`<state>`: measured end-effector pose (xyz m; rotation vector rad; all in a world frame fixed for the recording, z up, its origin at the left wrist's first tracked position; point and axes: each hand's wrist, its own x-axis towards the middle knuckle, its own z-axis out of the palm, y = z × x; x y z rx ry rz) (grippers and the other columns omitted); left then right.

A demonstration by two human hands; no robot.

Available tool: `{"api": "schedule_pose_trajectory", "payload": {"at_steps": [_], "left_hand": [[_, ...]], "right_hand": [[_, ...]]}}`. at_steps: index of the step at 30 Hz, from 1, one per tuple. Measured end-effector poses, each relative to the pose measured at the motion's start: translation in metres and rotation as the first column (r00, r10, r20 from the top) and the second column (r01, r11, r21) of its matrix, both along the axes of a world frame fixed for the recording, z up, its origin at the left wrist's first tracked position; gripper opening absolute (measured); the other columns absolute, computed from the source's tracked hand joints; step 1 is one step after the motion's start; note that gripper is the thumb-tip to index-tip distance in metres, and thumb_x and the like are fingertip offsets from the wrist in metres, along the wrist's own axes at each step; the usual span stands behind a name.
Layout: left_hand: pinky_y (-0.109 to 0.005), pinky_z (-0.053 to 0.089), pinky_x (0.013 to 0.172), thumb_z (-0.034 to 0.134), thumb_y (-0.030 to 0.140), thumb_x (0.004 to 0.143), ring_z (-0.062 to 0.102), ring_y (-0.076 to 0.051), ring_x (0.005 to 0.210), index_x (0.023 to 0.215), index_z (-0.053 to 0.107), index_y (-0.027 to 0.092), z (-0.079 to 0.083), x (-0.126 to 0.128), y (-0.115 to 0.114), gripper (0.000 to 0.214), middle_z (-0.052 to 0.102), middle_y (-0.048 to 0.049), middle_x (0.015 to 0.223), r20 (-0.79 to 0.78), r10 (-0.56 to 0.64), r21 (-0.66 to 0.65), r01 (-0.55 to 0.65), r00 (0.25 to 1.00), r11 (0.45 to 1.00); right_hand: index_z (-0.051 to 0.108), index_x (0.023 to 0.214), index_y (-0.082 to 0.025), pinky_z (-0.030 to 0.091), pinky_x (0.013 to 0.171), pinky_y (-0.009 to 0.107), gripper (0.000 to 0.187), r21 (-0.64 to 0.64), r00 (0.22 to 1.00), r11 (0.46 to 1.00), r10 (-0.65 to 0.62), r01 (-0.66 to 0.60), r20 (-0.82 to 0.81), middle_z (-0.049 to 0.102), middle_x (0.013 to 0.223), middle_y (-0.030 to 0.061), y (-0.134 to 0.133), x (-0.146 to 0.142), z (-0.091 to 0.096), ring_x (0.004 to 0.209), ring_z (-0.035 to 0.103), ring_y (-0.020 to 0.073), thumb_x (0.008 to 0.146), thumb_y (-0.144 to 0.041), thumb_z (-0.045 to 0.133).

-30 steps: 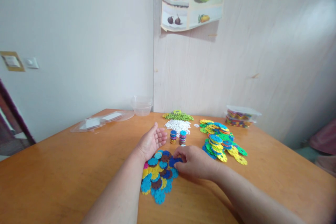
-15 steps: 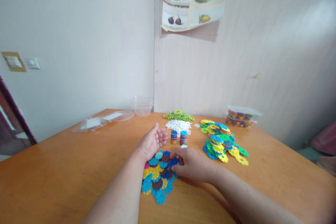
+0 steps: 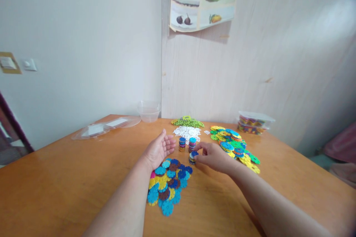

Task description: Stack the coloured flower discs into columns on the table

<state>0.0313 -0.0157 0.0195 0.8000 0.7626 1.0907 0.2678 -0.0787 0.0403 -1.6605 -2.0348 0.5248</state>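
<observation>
My right hand (image 3: 210,156) pinches a dark blue notched plastic disc (image 3: 194,153) at the top of a short stack (image 3: 191,160). Just behind stand two taller stacks of the same small discs, one on the left (image 3: 181,144) and one on the right (image 3: 192,143). My left hand (image 3: 160,150) is open, palm turned to the right, its fingers stretched out and holding nothing. Below it lies a loose pile of notched discs (image 3: 167,185) in light blue, yellow, brown and dark blue, with a bit of pink at its left edge.
Larger discs (image 3: 236,144) in green, yellow and blue are heaped at the right. White pieces (image 3: 187,132) and green pieces (image 3: 187,121) lie at the back. A clear tub (image 3: 149,112), plastic lids (image 3: 93,130) and filled boxes (image 3: 255,122) stand near the wall.
My right hand has moved from the loose pile forward to the short stack, bringing a dark blue disc. My left hand has stayed about where it was.
</observation>
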Motion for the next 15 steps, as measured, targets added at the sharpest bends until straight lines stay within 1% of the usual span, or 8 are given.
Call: {"api": "schedule_pose_trajectory", "payload": {"at_steps": [6,11,15], "left_hand": [[-0.031,0.055,0.078,0.059,0.057,0.081,0.069,-0.018,0.080,0.094,0.063,0.013,-0.0018,0.0000,0.0012,0.046,0.071,-0.0123,0.090,0.000,-0.002,0.007,0.002,1.000,1.000],[-0.030,0.055,0.078,0.059,0.058,0.081,0.069,-0.017,0.080,0.095,0.063,0.012,-0.0018,-0.0005,0.0007,0.048,0.071,-0.0127,0.091,0.001,-0.003,0.010,0.003,1.000,1.000],[-0.030,0.055,0.077,0.059,0.058,0.081,0.068,-0.018,0.080,0.096,0.063,0.012,-0.0008,-0.0004,0.0002,0.049,0.071,-0.0123,0.090,-0.005,-0.002,0.012,0.002,1.000,1.000]], "right_hand": [[0.070,0.106,-0.025,0.028,0.053,0.022,0.036,-0.002,1.000,1.000,0.013,-0.013,-0.012,0.049,0.063,-0.0049,-0.0018,-0.0020,0.0012,0.057,0.046,0.0104,0.074,-0.041,0.068],[0.071,0.103,-0.026,0.023,0.050,0.022,0.034,-0.051,1.000,0.999,-0.010,0.012,0.025,0.049,0.061,-0.0053,-0.0020,-0.0044,0.0002,0.054,0.044,0.0093,0.073,-0.042,0.069],[0.071,0.101,-0.025,0.022,0.049,0.021,0.031,-0.070,0.999,0.997,-0.016,0.018,0.030,0.049,0.060,-0.0055,-0.0012,-0.0077,-0.0028,0.053,0.042,0.0088,0.075,-0.041,0.067]]}}
